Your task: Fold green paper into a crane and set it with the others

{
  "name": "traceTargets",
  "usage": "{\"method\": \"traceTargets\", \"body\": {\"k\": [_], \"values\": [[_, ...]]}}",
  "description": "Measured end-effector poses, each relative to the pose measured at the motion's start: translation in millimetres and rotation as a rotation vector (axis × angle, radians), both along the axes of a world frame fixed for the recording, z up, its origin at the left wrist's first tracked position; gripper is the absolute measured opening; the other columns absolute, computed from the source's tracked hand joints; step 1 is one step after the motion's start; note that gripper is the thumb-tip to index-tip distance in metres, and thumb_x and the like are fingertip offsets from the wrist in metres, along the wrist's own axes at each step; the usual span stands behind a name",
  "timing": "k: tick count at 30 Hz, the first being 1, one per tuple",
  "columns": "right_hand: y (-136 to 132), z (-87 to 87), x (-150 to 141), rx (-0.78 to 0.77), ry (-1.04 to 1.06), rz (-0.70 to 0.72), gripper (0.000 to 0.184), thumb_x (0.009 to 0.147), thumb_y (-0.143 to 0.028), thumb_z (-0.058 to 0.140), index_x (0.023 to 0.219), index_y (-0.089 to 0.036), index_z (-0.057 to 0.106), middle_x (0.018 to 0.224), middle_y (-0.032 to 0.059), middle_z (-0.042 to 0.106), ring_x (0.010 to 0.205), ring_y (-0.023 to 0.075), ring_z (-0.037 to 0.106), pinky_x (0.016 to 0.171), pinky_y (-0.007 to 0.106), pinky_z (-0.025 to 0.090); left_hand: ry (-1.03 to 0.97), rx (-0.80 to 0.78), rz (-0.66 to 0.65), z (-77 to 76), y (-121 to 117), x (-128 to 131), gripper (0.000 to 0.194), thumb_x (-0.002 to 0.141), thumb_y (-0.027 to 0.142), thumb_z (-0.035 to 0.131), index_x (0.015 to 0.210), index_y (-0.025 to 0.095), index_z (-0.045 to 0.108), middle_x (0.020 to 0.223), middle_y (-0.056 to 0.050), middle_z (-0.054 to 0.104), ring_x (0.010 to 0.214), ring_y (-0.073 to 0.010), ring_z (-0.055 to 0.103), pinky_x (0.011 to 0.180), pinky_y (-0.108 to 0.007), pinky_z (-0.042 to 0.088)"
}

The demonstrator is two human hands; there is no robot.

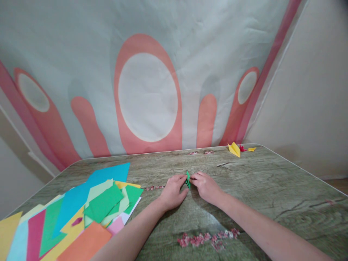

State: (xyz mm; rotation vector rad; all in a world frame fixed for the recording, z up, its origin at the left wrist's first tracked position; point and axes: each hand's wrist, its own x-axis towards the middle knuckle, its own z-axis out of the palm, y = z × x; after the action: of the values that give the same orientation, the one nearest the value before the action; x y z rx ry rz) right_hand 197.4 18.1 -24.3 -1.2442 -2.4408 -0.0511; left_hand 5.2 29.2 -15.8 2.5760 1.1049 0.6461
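Observation:
A small green folded paper (187, 179), narrow and pointed, stands between my hands near the middle of the table. From its left side, my left hand (174, 190) grips it with bent fingers, the thumb lower down towards me. On the other side, my right hand (205, 185) pinches its edge with the fingertips. The fingers cover part of the folded paper, so its full shape is hidden.
Overlapping coloured paper sheets (102, 204) spread over the table's left side, close to my left forearm. At the back right lie a yellow folded paper (234, 149), a small red one (242, 148) and a smaller yellow piece (251, 149). A printed curtain (152, 21) hangs behind the wood-patterned table (272, 188).

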Motion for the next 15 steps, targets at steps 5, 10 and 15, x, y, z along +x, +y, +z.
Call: {"method": "traceTargets", "body": {"k": [5, 10, 15], "values": [[0.3, 0.2, -0.1, 0.002, -0.008, 0.003, 0.026, 0.091, -0.019, 0.041, 0.100, -0.017, 0.066, 0.094, 0.0073, 0.061, 0.090, 0.0178, 0.048, 0.082, 0.031, 0.039, 0.038, 0.021, -0.025, 1.7, -2.2, -0.3, 0.051, 0.080, 0.026, 0.051, 0.129, 0.018, 0.043, 0.125, -0.009, 0.050, 0.116, -0.0228, 0.044, 0.100, -0.039, 0.035], [0.5, -0.9, -0.6, 0.007, 0.001, 0.002, 0.027, 0.091, -0.018, 0.040, 0.099, -0.017, 0.066, 0.094, 0.0072, 0.061, 0.091, 0.0183, 0.048, 0.082, 0.031, 0.039, 0.058, 0.042, -0.038, 1.8, -2.6, -0.7, 0.050, 0.081, 0.027, 0.050, 0.130, 0.018, 0.042, 0.127, -0.009, 0.049, 0.119, -0.0230, 0.041, 0.103, -0.040, 0.031], [1.2, -1.9, 0.0, -0.005, 0.057, -0.007, 0.028, 0.086, -0.010, 0.042, 0.101, -0.018, 0.065, 0.094, 0.0064, 0.061, 0.091, 0.0181, 0.048, 0.082, 0.031, 0.038, 0.076, 0.040, -0.064, 0.7, -2.1, -0.7, 0.052, 0.082, 0.027, 0.049, 0.132, 0.017, 0.039, 0.132, -0.010, 0.046, 0.125, -0.0228, 0.036, 0.107, -0.041, 0.027]]}}
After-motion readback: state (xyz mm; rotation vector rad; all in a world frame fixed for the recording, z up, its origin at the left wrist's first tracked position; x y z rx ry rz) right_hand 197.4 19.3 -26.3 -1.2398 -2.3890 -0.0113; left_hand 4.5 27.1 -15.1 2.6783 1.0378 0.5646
